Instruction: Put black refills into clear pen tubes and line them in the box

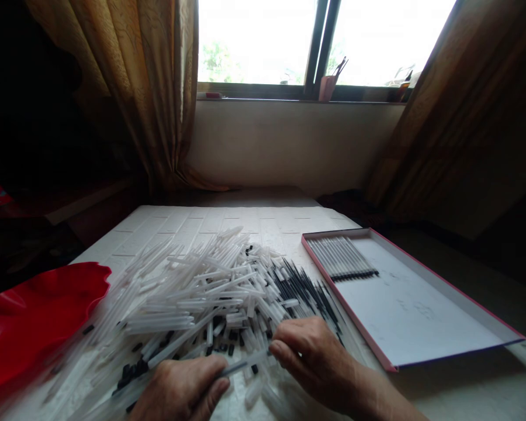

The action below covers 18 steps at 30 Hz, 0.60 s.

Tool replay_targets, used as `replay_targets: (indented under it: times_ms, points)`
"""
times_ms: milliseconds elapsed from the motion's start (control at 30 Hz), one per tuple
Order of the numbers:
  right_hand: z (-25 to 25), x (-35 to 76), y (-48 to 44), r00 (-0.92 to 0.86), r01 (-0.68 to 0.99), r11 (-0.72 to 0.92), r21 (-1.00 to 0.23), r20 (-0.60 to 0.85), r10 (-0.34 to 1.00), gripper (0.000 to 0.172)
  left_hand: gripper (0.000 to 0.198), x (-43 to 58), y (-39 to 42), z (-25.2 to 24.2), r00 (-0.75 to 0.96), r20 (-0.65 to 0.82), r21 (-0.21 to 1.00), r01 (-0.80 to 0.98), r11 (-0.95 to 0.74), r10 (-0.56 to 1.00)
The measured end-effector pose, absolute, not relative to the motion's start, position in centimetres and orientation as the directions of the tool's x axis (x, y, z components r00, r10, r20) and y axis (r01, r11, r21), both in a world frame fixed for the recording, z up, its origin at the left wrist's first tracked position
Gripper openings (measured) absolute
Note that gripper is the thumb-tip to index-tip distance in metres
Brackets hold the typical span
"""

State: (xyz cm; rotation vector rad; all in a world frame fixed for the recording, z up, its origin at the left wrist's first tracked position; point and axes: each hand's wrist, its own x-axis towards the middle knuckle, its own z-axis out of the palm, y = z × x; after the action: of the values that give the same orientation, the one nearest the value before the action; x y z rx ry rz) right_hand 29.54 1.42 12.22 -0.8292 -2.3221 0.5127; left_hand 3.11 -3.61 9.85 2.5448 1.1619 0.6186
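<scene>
In the head view, my left hand [186, 389] grips one end of a translucent pen barrel [242, 365] that has a dark core showing inside. My right hand [313, 362] is closed at the barrel's other end, where a small dark bit shows by the fingertips; its exact shape is blurred. Just beyond both hands lies a heap of clear pen tubes [193, 292]. Small black plugs [134, 371] are scattered near my left hand. Thin black refills [300, 286] lie bunched beyond my right hand.
A shallow pink-edged box lid [425, 327] on the right holds a row of assembled pens [344, 257]. At the left edge sits a red scalloped tray [39, 316]. The white brick-patterned tabletop [263, 219] reaches toward a window with brown curtains [158, 88].
</scene>
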Motion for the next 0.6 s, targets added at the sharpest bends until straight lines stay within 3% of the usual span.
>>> replay_targets:
  times_ms: [167, 333, 433, 600]
  points:
    - [12.57, 29.88, 1.11, -0.59, 0.406, 0.669, -0.622, 0.381, 0.712, 0.009, 0.028, 3.14, -3.34, 9.61, 0.569, 0.345, 0.425, 0.614, -0.665, 0.746]
    - [12.49, 30.04, 0.89, -0.597, 0.37, 0.71, -0.599, 0.432, 0.676, 0.01, 0.027, 3.2, -3.29, 9.86, 0.571, 0.294, 0.432, 0.635, -0.64, 0.766]
    - [12.16, 30.02, 1.11, -0.596, 0.382, 0.703, -0.6, 0.421, 0.684, 0.009, 0.028, 3.35, -3.32, 9.9, 0.578, 0.356, 0.403, 0.614, -0.679, 0.734]
    - [11.91, 30.02, 1.36, -0.602, 0.371, 0.712, -0.597, 0.429, 0.674, 0.022, 0.024, 3.3, -3.39, 9.42, 0.591, 0.34, 0.366, 0.633, -0.682, 0.731]
